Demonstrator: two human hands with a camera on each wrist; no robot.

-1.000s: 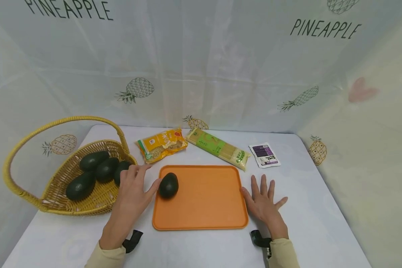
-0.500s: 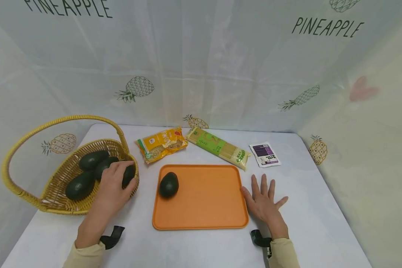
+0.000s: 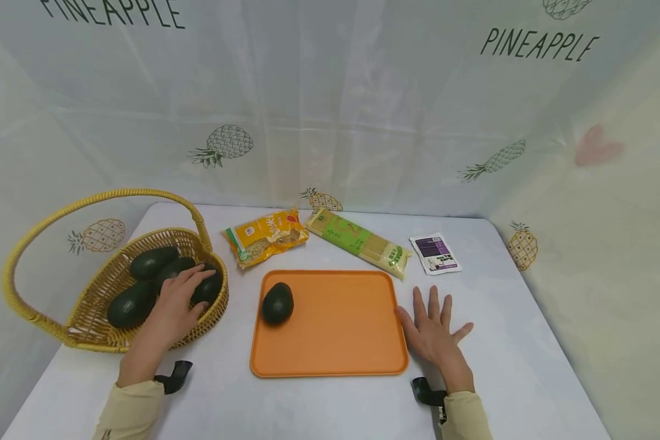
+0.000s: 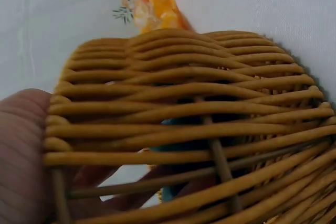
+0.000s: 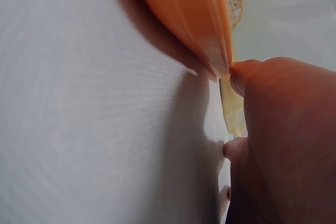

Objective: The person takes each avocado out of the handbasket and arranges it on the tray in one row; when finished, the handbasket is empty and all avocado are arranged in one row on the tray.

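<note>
In the head view my left hand reaches into the yellow wicker basket. Its fingers spread over the avocados, with the thumb beside the rightmost avocado; whether they press on it is hard to see. The left wrist view shows the basket's weave in front of the fingers. Another avocado lies in the basket among others. A single avocado sits on the left part of the orange tray. My right hand rests with fingers spread, its thumb touching the tray's right edge.
Behind the tray lie an orange packet, a long green-labelled packet and a white and purple sachet. The basket's tall handle arches over its far side. A pineapple-printed curtain hangs behind the white table.
My left hand has moved left from beside the tray's avocado into the basket, then slightly lower left, uncovering more of the rightmost avocado. The right hand stays put.
</note>
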